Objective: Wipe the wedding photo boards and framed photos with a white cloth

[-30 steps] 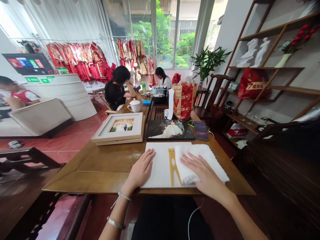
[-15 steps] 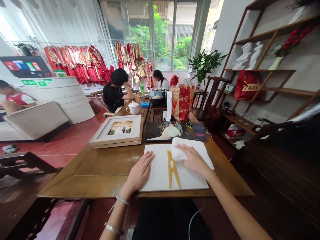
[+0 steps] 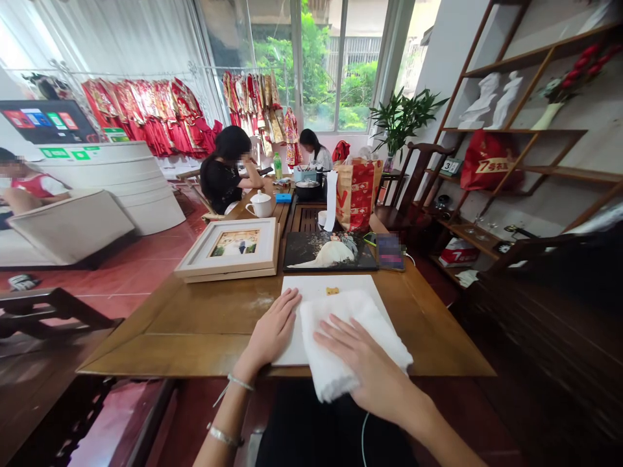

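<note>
A white board (image 3: 318,288) lies flat at the near edge of the wooden table (image 3: 204,331). My left hand (image 3: 272,331) rests flat on its left edge, fingers stretched out. My right hand (image 3: 360,363) presses flat on a white cloth (image 3: 350,324) that covers most of the board and hangs over the table's near edge. A yellow wooden piece (image 3: 332,290) lies on the board; only its top end shows past the cloth.
A stack of framed photos (image 3: 233,250) and a dark photo panel (image 3: 328,251) lie beyond the board, with a phone (image 3: 390,251), a red bag (image 3: 357,194) and a teapot (image 3: 261,205) further back. Two people sit at the far end. Shelves (image 3: 511,136) stand right.
My right hand has dragged the cloth from the board's far right corner toward me, over the yellow piece, now mostly covered. The left hand has stayed put.
</note>
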A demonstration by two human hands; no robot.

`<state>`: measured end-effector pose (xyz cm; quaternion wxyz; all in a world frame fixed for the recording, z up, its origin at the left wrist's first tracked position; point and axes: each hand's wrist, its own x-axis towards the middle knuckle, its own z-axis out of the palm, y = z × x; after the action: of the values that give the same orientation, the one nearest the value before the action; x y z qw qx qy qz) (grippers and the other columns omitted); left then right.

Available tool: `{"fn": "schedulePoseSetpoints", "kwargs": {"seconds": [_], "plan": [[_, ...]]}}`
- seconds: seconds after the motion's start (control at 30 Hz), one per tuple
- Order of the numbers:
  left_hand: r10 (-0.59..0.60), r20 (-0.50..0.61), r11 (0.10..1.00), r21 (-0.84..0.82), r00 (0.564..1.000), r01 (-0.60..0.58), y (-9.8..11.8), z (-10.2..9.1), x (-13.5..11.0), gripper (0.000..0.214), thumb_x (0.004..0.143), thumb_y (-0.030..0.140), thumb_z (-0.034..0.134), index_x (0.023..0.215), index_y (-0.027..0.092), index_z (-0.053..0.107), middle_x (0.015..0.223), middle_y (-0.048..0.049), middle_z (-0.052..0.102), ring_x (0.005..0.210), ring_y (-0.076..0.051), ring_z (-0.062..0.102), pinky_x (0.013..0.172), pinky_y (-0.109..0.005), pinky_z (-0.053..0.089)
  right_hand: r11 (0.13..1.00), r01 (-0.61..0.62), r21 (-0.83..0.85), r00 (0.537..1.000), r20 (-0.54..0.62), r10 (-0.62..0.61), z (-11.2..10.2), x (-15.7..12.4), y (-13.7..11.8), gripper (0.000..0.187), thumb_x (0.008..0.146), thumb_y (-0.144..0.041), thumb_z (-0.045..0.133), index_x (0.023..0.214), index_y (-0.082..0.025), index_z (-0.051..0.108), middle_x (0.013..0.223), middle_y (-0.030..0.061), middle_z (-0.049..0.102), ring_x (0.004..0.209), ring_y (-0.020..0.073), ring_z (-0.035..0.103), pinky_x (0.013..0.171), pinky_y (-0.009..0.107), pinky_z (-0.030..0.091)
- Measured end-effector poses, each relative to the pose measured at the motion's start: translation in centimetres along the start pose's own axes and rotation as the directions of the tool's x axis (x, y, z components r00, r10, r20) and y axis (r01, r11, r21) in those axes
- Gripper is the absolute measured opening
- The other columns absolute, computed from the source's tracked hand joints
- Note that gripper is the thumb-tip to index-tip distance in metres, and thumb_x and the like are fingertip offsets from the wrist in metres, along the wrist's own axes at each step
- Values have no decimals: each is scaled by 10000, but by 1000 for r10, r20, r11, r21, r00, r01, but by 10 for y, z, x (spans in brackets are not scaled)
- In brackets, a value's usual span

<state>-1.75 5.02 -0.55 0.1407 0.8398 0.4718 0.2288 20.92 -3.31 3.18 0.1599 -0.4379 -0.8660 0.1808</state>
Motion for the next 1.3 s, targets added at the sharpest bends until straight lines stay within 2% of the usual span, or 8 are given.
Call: {"fn": "schedulePoseSetpoints", "kwargs": {"seconds": [0.2, 0.33, 0.43, 0.63, 0.9, 1.07, 1.17, 1.3], "plan": [[-7, 3, 1000, 4, 1000, 7, 1, -2, -1, 436, 954, 241, 292, 1356, 192, 454, 1469, -42, 414, 1394, -180, 299, 1156, -401, 266, 996, -74, 48, 976, -201, 82, -6, -27, 34, 710, 695, -76, 535, 1387, -187, 424, 1472, 103, 375, 1367, 240, 305, 1112, 439, 301], [3, 1, 1000, 11, 1000, -3, 1, -3, -1, 433, 957, 239, 301, 1361, 194, 449, 1470, -45, 412, 1393, -185, 302, 1152, -408, 276, 983, -182, -35, 962, -215, 170, -17, -2, 62, 839, 619, -36, 489, 1426, -231, 363, 1478, 77, 369, 1365, 237, 303, 1121, 461, 261], [8, 1, 1000, 14, 1000, -8, 0, -3, -1, 431, 958, 238, 304, 1362, 191, 448, 1468, -50, 414, 1390, -191, 308, 1148, -417, 282, 957, -272, -104, 951, -180, 251, -24, 29, 74, 786, 631, -58, 490, 1396, -225, 419, 1501, 84, 323, 1386, 252, 251, 1136, 466, 190], [16, -19, 1000, 15, 1000, -15, 0, -1, -1, 426, 953, 232, 312, 1353, 201, 458, 1462, -46, 425, 1388, -188, 314, 1149, -403, 286, 915, -348, -202, 936, -131, 327, -19, 65, 63, 736, 752, -144, 502, 1446, -292, 308, 1549, 57, 208, 1422, 284, 96, 1125, 517, 105], [-1, -23, 1000, 22, 1000, 2, 4, -1, 0, 420, 945, 217, 306, 1328, 186, 474, 1450, -52, 441, 1384, -189, 323, 1146, -406, 293, 943, -239, -232, 970, -98, 221, -2, -1, 16, 934, 608, -22, 482, 1455, -344, 255, 1562, 8, 151, 1428, 248, 61, 1137, 521, 98], [20, -29, 1000, 7, 999, -19, 3, -2, 0, 418, 943, 218, 306, 1324, 190, 476, 1448, -55, 444, 1382, -191, 328, 1147, -414, 290, 985, -83, -149, 997, -4, 83, -10, -41, 7, 888, 652, -52, 493, 1454, -349, 257, 1558, -22, 149, 1425, 244, 99, 1149, 502, 106], [21, -27, 1000, 6, 999, -20, 2, -2, 0, 420, 944, 224, 307, 1329, 196, 472, 1451, -51, 439, 1384, -188, 322, 1150, -408, 284, 994, -33, -103, 999, 12, 35, -19, -39, 20, 874, 618, -52, 489, 1427, -345, 332, 1527, -32, 264, 1412, 222, 180, 1156, 471, 122], [8, -14, 1000, 8, 1000, -8, 1, -1, -1, 422, 951, 241, 305, 1339, 195, 464, 1459, -52, 427, 1390, -189, 311, 1151, -412, 279, 990, -96, -106, 993, -80, 88, -28, -10, 48, 852, 574, -53, 479, 1387, -299, 420, 1494, 7, 347, 1391, 227, 242, 1151, 469, 139]]}}
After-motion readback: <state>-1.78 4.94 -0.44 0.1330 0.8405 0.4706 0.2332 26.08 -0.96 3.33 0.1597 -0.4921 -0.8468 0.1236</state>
